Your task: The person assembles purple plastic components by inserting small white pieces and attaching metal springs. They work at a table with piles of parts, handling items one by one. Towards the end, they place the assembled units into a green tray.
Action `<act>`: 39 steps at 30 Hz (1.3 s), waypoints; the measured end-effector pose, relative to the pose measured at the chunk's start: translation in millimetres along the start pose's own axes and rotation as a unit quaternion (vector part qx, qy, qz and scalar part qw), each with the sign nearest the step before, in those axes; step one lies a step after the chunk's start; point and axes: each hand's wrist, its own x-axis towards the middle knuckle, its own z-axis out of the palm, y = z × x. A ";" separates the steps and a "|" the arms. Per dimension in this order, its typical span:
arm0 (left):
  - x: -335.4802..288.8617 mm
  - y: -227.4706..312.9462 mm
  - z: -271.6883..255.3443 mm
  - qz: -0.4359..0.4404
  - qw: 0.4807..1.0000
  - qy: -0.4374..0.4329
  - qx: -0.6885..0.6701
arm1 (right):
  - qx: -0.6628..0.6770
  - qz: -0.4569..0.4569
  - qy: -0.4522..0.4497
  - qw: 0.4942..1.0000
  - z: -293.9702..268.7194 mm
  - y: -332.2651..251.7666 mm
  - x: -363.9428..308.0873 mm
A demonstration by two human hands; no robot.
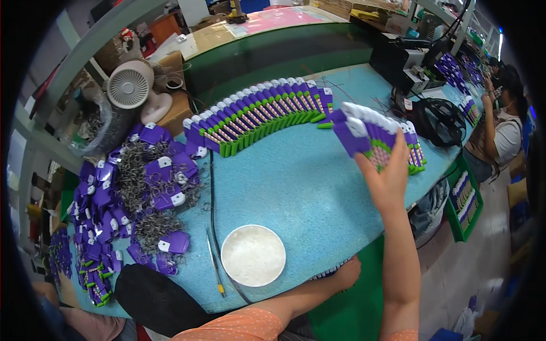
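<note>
High over the right part of the table, my right hand [389, 176] grips a bundle of flat purple pieces [361, 133] with white rounded tops and green ends. Beyond it stands a smaller group of similar pieces [417, 149]. My left hand [348, 274] is low at the table's front edge, beside a striped row of small parts [331, 270] partly under the edge; its fingers are mostly hidden. A long curved row of purple, white and green pieces [256, 116] stands side by side along the back of the table.
On the left lie heaped purple pieces [102, 196] and tangled metal rings [151, 187]. A white bowl [253, 256], a thin yellow-ended tool [216, 267] and a black cable [212, 187] lie in front. A fan [131, 85] stands back left; a green crate [466, 204] and another person [500, 125] are right.
</note>
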 end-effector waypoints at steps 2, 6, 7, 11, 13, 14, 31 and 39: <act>-3.7 -3.0 -2.0 -0.003 1.000 0.007 0.003 | 0.094 0.014 -0.001 0.995 -18.6 -2.3 -14.9; 4.9 -3.4 -2.2 0.043 0.995 0.012 0.084 | 0.179 0.060 0.025 0.982 -84.8 -3.7 -69.3; 6.8 -3.7 6.7 0.057 0.992 0.014 0.112 | 0.166 0.061 0.018 0.984 -97.4 4.3 -90.3; 19.3 -8.4 31.3 0.038 0.995 0.082 0.038 | 0.000 0.122 -0.037 0.992 -142.0 48.3 -186.8; 13.8 -9.6 0.9 0.057 0.997 0.053 0.007 | -0.097 0.157 -0.089 0.979 -159.0 65.5 -231.2; 9.0 -13.6 -6.5 0.054 0.995 -0.046 -0.071 | -0.120 0.180 -0.104 0.971 -156.4 70.6 -245.1; -12.1 -20.6 -0.7 0.045 0.984 0.156 -0.071 | -0.208 0.242 -0.184 0.930 -65.6 156.3 -364.1; -19.9 -18.0 3.6 0.020 0.948 0.286 -0.136 | -0.214 0.245 -0.199 0.924 -47.2 155.9 -340.1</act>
